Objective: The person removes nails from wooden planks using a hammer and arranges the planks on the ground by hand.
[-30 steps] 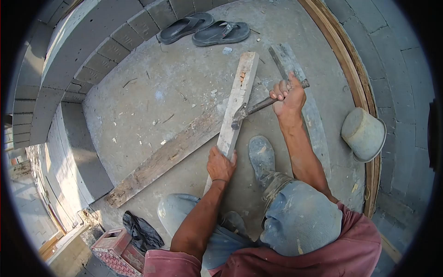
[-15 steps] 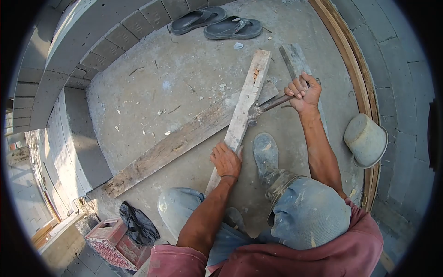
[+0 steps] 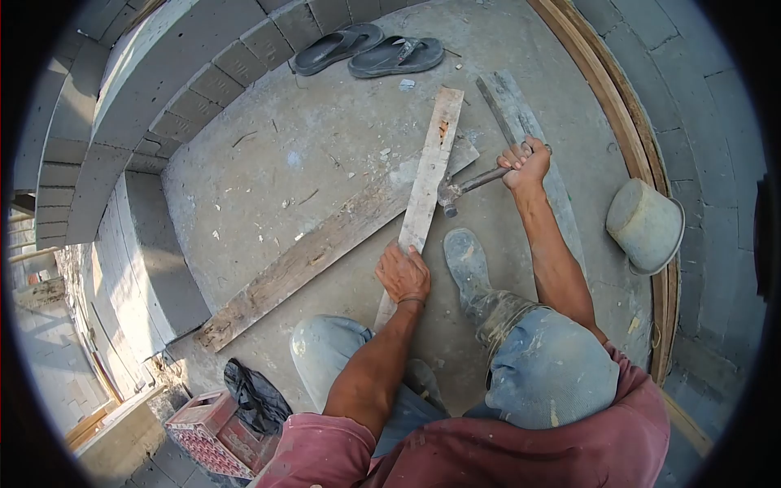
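Note:
My left hand (image 3: 403,274) is wrapped over a narrow pale wooden board (image 3: 431,175), below its middle. This board lies across a wider, rougher plank (image 3: 313,244) that slants over the floor. In my right hand (image 3: 526,163) is the handle of a hammer (image 3: 449,195), the fingers closed around it. The hammer's head is beside the right edge of the narrow board, close to where the two boards cross. Another grey board (image 3: 561,213) lies beneath my right forearm, partly hidden by it.
Dark sandals (image 3: 396,57) lie at the top by the block wall (image 3: 215,84). A dirty bucket (image 3: 645,226) is tipped at the right beside long timbers (image 3: 622,114). A red crate (image 3: 218,435) and black plastic bag (image 3: 255,396) are at lower left. Small debris dots the floor.
The hammer head has moved off the narrow board to its right side, and my right hand has shifted slightly right. My left hand keeps its grip. The view has shifted slightly.

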`<control>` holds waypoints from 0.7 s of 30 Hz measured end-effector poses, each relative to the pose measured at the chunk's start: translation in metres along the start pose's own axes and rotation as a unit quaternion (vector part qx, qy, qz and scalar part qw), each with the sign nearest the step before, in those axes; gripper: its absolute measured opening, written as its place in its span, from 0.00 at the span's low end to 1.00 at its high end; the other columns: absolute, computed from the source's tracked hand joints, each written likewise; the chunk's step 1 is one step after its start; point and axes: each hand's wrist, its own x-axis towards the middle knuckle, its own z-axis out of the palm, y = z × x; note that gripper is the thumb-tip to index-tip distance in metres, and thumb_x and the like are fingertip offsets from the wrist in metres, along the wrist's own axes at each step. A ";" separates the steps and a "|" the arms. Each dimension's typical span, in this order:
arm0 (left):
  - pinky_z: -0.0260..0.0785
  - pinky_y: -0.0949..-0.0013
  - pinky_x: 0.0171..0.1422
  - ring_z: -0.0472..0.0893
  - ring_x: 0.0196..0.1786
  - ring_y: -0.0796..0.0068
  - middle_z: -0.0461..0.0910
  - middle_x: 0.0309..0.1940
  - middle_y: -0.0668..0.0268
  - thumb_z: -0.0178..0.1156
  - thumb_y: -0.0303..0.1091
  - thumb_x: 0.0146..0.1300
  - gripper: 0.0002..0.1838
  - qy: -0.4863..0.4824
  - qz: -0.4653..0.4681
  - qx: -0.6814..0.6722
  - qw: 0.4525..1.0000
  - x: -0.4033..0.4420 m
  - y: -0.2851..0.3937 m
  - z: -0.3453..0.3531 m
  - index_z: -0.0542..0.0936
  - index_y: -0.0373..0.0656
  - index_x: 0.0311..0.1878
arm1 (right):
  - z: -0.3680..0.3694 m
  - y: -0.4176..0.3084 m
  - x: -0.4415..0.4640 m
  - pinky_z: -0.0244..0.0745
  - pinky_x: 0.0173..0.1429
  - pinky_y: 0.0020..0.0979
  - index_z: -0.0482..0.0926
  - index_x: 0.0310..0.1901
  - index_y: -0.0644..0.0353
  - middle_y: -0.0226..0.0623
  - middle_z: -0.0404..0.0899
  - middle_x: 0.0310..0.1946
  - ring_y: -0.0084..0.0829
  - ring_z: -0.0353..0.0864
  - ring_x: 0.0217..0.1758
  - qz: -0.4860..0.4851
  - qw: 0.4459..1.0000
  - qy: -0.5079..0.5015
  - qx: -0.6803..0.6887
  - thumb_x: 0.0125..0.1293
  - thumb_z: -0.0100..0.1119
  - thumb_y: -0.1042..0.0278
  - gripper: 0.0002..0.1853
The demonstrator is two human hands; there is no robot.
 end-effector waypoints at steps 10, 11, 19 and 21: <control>0.71 0.43 0.74 0.80 0.73 0.52 0.84 0.68 0.55 0.77 0.54 0.63 0.37 -0.267 -0.169 -0.033 0.948 0.051 -0.005 -0.078 0.80 0.46 0.70 | 0.006 0.008 -0.003 0.53 0.25 0.37 0.61 0.30 0.50 0.25 0.54 0.17 0.26 0.51 0.14 -0.064 0.996 0.065 0.003 0.70 0.59 0.62 0.15; 0.71 0.43 0.74 0.80 0.73 0.52 0.84 0.68 0.55 0.77 0.54 0.63 0.37 -0.263 -0.162 -0.033 0.950 0.050 -0.008 -0.082 0.80 0.46 0.70 | 0.006 0.008 -0.007 0.53 0.25 0.37 0.61 0.30 0.50 0.25 0.54 0.17 0.26 0.51 0.14 -0.069 0.996 0.061 0.009 0.70 0.59 0.62 0.15; 0.76 0.49 0.64 0.84 0.59 0.40 0.88 0.53 0.48 0.67 0.31 0.65 0.14 -0.072 -0.083 -0.176 0.978 0.041 -0.050 -0.092 0.86 0.40 0.53 | 0.022 0.009 -0.019 0.55 0.25 0.38 0.64 0.33 0.51 0.27 0.55 0.19 0.26 0.53 0.14 -0.080 0.995 0.050 -0.019 0.67 0.58 0.65 0.12; 0.75 0.48 0.65 0.83 0.55 0.41 0.87 0.48 0.49 0.66 0.31 0.65 0.12 0.060 0.039 -0.184 0.980 0.056 -0.079 -0.098 0.85 0.38 0.49 | 0.023 0.005 -0.020 0.55 0.25 0.38 0.63 0.32 0.50 0.26 0.54 0.18 0.27 0.53 0.14 -0.073 0.995 0.063 -0.020 0.66 0.58 0.64 0.12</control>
